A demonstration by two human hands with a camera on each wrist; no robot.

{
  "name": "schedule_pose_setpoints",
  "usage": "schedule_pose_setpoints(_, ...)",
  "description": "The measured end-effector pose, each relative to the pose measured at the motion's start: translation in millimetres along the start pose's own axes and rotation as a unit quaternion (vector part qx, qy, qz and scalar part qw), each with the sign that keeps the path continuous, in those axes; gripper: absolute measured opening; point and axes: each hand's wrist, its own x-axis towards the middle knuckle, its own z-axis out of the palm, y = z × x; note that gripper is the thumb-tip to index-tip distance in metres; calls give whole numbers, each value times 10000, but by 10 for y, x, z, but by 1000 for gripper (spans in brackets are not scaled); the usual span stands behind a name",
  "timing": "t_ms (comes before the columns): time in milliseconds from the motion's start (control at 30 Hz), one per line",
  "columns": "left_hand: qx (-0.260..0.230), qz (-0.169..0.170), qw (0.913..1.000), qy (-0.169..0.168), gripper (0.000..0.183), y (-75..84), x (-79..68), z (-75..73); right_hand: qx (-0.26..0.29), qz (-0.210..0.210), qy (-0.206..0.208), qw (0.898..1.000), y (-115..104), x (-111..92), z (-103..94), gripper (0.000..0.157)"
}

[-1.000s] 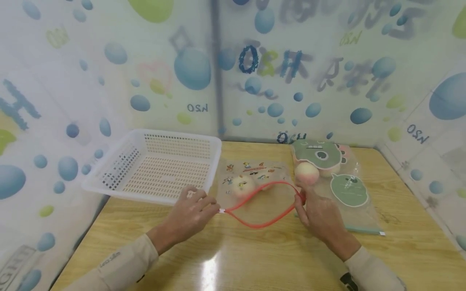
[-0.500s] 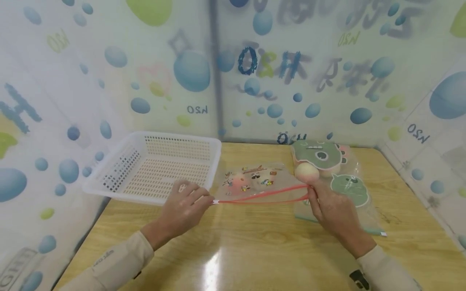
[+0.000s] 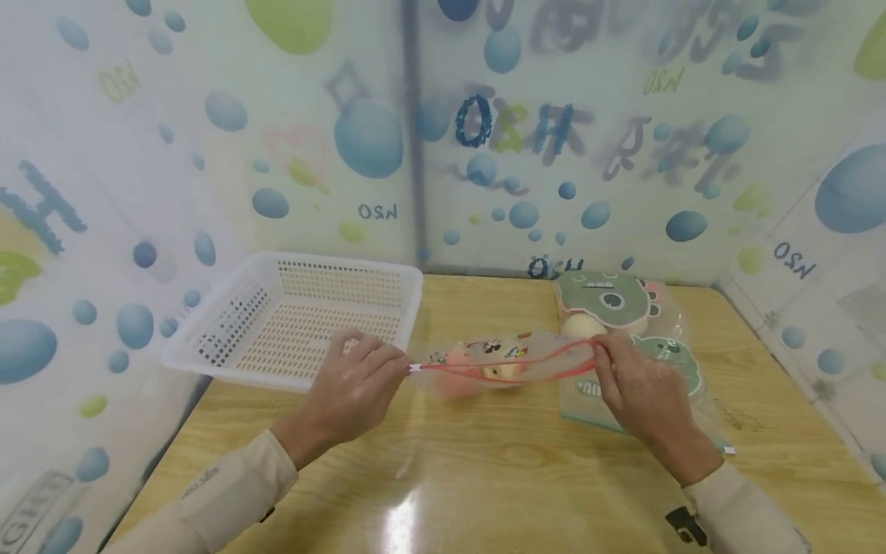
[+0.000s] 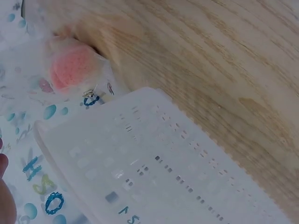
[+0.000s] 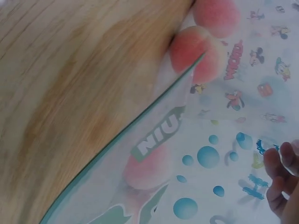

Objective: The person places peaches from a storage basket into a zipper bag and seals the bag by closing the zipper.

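Observation:
A clear zip bag point(image 3: 540, 355) with cartoon prints and a red zip edge is stretched between my hands. My left hand point(image 3: 360, 381) pinches its left end at the white zip slider point(image 3: 415, 368). The right end of the red edge is held between thumb and fingers of my right hand point(image 3: 640, 388). Inside the bag are peaches: a blurred pink one point(image 3: 457, 377) and a paler one point(image 3: 504, 372) in the head view, two peaches point(image 5: 198, 51) side by side in the right wrist view. The left wrist view shows one pink peach point(image 4: 74, 67) through the plastic.
On the left stands a white perforated basket point(image 3: 339, 258). To the right lies a second clear bag point(image 3: 667, 365) with green cartoon prints and a green zip edge, with peaches point(image 3: 581, 325) in it. Walls with a bubble print surround the wooden table point(image 3: 512, 477).
The red-edged opening has narrowed from a wide loop to a thin slit. My right hand has moved right, and the bag looks lifted, its peaches shifted toward me.

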Motion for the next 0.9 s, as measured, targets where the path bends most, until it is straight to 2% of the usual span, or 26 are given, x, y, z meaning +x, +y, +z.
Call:
schedule_pose_setpoints(167, -50, 24, 10000, 61, 18, 27, -23, 13, 56, -46, 125, 9999, -16, -8, 17, 30)
schedule_pose_setpoints(300, -51, 2, 10000, 62, 17, 56, -37, 14, 44, -49, 426, 9991, -65, 63, -15, 41)
schedule_pose_setpoints(367, -80, -78, 9999, -22, 18, 75, -50, 16, 79, -164, 680, 9975, -170, 148, -53, 48)
schedule_pose_setpoints(467, -115, -166, 9997, -119, 19, 103, -63, 26, 402, -640, 1039, 9917, -439, 307, -88, 49)
schedule_pose_setpoints(567, -145, -203, 9996, -116, 19, 137, -60, 41, 919, -1172, 708, 9863, -750, 431, -73, 47)
schedule_pose_setpoints(700, -153, -188, 9996, -118, 18, 189, -41, 84, 1325, -1658, -33, 9772, -1079, 535, 10, 48)
schedule_pose_setpoints(800, -134, -149, 9997, -122, 18, 226, -22, 121, 1411, -1860, -251, 9720, -1218, 571, 118, 48)
schedule_pose_setpoints(900, -126, -119, 9998, -108, 19, 252, -14, 148, 1486, -1818, -357, 9714, -1272, 565, 234, 46)
